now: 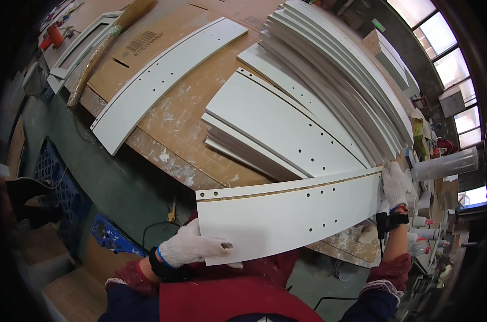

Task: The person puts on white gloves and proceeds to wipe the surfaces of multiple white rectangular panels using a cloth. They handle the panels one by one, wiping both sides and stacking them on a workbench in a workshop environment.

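Observation:
A long white drilled panel [265,220] lies across in front of me, with a groove along its far edge and several small round holes. My left hand [192,247], in a white knit glove with a worn spot at a fingertip, grips the panel's left end, some fingers hidden under it. The gloved right hand [397,185] is closed on the right end, thumb and fingers partly out of sight behind the edge. Just beyond the held panel sits a short stack of similar white panels [275,123], the top one showing its groove and holes.
Another drilled panel [163,80] lies at the left on the cardboard-covered table [174,145], overhanging its edge. A tall row of white panels [334,70] stands at the back right. A broom [101,53] leans at far left; blue crates [61,177] sit below. A clear plastic cylinder [446,164] is at right.

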A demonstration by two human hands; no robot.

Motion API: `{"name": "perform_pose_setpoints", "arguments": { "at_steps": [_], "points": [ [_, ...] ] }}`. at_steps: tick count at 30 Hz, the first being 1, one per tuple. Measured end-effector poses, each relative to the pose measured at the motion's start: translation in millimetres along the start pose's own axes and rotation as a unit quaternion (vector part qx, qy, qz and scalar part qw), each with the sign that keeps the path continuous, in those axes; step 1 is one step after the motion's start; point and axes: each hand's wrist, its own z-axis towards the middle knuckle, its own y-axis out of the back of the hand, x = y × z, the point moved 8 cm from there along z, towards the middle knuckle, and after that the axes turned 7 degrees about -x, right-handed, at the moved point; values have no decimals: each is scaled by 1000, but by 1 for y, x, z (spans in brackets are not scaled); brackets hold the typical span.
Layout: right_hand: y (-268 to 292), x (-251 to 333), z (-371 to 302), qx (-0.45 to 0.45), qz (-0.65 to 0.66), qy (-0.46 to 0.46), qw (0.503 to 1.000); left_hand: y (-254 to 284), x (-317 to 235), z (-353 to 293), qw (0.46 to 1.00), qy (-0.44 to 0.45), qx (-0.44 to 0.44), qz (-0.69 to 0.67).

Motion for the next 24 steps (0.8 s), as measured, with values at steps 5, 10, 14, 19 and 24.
{"name": "perform_pose_setpoints", "arguments": {
  "at_steps": [5,10,14,19,24],
  "points": [
    [21,134,-39,35,81,96,991,-13,-2,2,1000,-11,14,-24],
    [34,265,-92,75,191,213,955,-12,2,4,999,-16,10,-29],
    [60,382,-165,165,357,404,826,1,-1,9,906,-224,43,357],
    [64,400,-154,183,345,383,837,3,-7,7,914,-220,16,340],
    [22,267,-80,149,235,177,944,10,13,3,997,-26,-21,75]
  ]
}}
